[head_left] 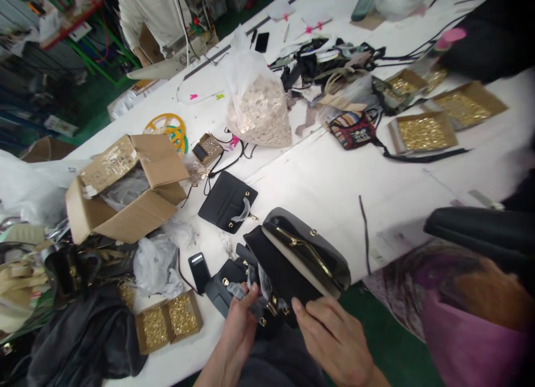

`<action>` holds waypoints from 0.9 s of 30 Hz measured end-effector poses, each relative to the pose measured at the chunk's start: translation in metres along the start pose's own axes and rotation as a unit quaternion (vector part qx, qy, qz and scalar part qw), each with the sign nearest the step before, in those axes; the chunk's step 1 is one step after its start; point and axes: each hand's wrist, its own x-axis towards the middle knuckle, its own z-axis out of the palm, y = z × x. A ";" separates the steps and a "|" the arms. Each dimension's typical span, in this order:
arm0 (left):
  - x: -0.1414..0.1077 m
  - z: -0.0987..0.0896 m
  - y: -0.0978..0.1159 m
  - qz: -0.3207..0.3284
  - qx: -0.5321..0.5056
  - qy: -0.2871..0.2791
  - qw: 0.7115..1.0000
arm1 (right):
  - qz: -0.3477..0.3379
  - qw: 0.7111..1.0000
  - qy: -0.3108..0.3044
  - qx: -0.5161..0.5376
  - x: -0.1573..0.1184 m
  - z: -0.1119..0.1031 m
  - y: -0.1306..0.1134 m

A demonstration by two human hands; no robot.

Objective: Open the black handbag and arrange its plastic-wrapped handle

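My left hand [242,318] is closed around the edge of a small black leather bag piece [216,293] with gold fittings, some wrapped in clear plastic. Beside it, my right hand [336,337] has its fingers curled together close to the gold clasps; what they pinch, if anything, is hidden. A black flap [284,264] and a glossy dark handbag with a grey edge [307,247] and a gold bar lie just beyond both hands at the table edge. Farther off, a flat black leather panel [228,200] lies on the table with a plastic-wrapped gold clasp.
Left of my hands are a phone [199,271], boxes of gold fittings [169,323] and an open carton [137,208]. A full plastic bag [261,105] stands mid-table. More fittings boxes [424,133] are at right. One person [152,19] is across the table; another's purple clothing [472,331] is close right.
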 end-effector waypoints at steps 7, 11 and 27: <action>-0.010 0.026 0.004 0.033 0.008 -0.080 0.996 | -0.031 0.998 -0.043 0.016 -0.006 0.013 -0.007; -0.012 0.028 0.008 0.005 -0.034 -0.081 0.996 | -0.027 0.998 -0.052 0.020 -0.007 0.020 -0.010; -0.019 0.010 0.012 0.034 -0.006 -0.044 0.998 | 0.002 0.985 -0.121 0.120 0.007 0.019 -0.022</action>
